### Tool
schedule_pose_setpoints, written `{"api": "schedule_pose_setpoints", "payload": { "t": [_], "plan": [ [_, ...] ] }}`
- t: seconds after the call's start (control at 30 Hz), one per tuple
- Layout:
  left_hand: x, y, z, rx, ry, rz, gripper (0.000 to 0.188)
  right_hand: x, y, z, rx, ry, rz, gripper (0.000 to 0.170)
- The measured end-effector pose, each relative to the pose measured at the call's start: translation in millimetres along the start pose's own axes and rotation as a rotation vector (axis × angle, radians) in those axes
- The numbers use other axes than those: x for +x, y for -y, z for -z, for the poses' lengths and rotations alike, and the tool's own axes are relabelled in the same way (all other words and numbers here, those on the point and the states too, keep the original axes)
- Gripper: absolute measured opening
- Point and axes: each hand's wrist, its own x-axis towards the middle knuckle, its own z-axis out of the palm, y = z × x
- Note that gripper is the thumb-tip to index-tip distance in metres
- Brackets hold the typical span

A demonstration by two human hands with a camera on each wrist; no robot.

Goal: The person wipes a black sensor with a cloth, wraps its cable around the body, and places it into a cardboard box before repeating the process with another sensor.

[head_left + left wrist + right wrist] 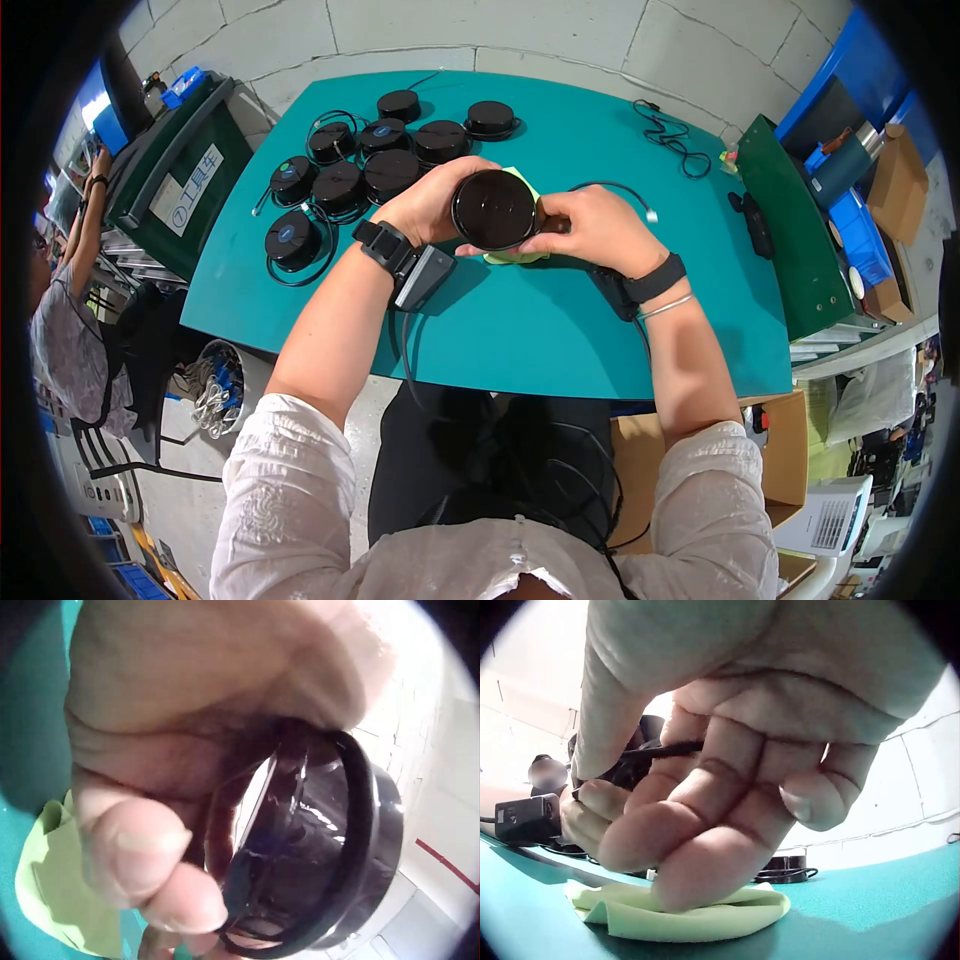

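My left hand grips a round black puck-shaped device, palm and thumb along its side. The device is held up over the table, its glossy dark face toward the head camera. In the left wrist view its dark shiny wall and black rim ring show beside the curled fingers. My right hand pinches the device's right edge between thumb and fingers. A black cable runs through those curled fingers, and a white connector lies beyond the hand. Below lies a folded yellow-green cloth, partly hidden in the head view.
Several similar black pucks with cables stand at the table's left and back. A loose black cable lies at the back right. A green cabinet borders the right edge, a green tool cart the left. Another person is far left.
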Motion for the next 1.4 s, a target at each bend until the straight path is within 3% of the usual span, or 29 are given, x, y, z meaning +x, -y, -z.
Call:
{"api": "schedule_pose_setpoints", "payload": {
  "t": [0.07, 0.1, 0.13, 0.17, 0.23, 0.37, 0.43, 0.5, 0.53, 0.57, 0.63, 0.67, 0.7, 0.77, 0.83, 0.97, 1.03, 1.07, 1.17, 1.23, 1.27, 1.3, 1.37, 1.4],
  "plan": [
    [-4, -2, -10, 0.094, -0.080, 0.061, 0.032, 0, 1, -2, -0.003, -0.003, 0.055, 0.045],
    [-5, -3, -5, 0.094, -0.084, 0.064, 0.032, -1, 4, -3, -0.013, -0.040, 0.048, 0.056],
    [-6, -7, 2, 0.096, 0.028, 0.106, 0.029, -1, 7, -4, -0.024, -0.078, 0.042, 0.069],
    [-7, -8, 7, 0.096, 0.141, 0.145, 0.027, 0, 11, -7, -0.021, -0.078, 0.044, 0.069],
    [-8, -8, 7, 0.158, 0.085, 0.181, 0.028, 1, 18, -10, 0.020, -0.362, 0.278, 0.086],
    [-2, 5, -3, 0.247, -0.046, 0.173, 0.033, 3, 16, -12, -0.018, -0.214, 0.423, 0.088],
    [-7, 0, -8, 0.201, 0.036, 0.182, 0.042, 7, 8, -13, 0.175, -0.182, 0.425, 0.085],
    [-5, -2, -14, 0.116, -0.016, 0.073, 0.053, 8, 3, -14, 0.226, -0.245, 0.406, 0.082],
    [-3, -4, -11, 0.099, -0.031, 0.092, 0.065, 6, 1, -12, 0.317, -0.242, 0.278, 0.081],
    [-1, -5, -13, 0.102, -0.026, 0.092, 0.065, 6, -1, -10, 0.407, -0.236, 0.148, 0.081],
    [1, -6, -21, -0.177, 0.012, -0.022, 0.074, 8, -10, -14, 0.360, -0.285, 0.100, 0.080],
    [8, -1, -8, -0.142, 0.206, -0.098, 0.069, 12, -18, -20, 0.318, -0.438, 0.031, 0.080],
    [8, 1, -11, -0.145, 0.203, -0.100, 0.069, 14, -17, -22, 0.275, -0.589, -0.038, 0.080],
    [9, 8, -23, 0.230, 0.154, -0.343, 0.065, 12, -15, -22, 0.195, -0.619, -0.084, 0.079],
    [7, 9, -36, 0.259, 0.100, -0.332, 0.062, 13, -14, -25, 0.241, -0.648, -0.167, 0.079],
    [9, 11, -34, 0.058, 0.033, -0.350, 0.049, 13, -10, -24, 0.210, -0.660, -0.077, 0.077],
    [9, 7, -29, -0.093, 0.103, -0.336, 0.045, 12, -9, -19, 0.603, -0.564, -0.068, 0.071],
    [10, 7, -30, -0.158, 0.051, -0.340, 0.046, 11, -7, -17, 0.604, -0.563, -0.068, 0.071],
    [5, -1, -7, -0.072, 0.186, -0.226, 0.049, 9, -3, -16, 0.597, -0.449, -0.059, 0.071],
    [-3, -4, -10, -0.047, 0.097, -0.174, 0.052, 9, -4, -21, 0.319, -0.472, 0.244, 0.077],
    [-3, -3, -3, -0.031, 0.202, -0.122, 0.052, 9, -4, -22, 0.397, -0.382, 0.281, 0.084],
    [-5, -3, -1, -0.015, 0.308, -0.068, 0.053, 8, 0, -21, 0.396, -0.383, 0.282, 0.084],
    [-4, -2, -1, 0.038, 0.258, -0.060, 0.051, 5, 9, -18, 0.443, -0.275, 0.240, 0.087],
    [-3, -2, -2, 0.043, 0.243, -0.098, 0.050, 7, 8, -20, 0.416, -0.340, 0.270, 0.088]
  ]
}}
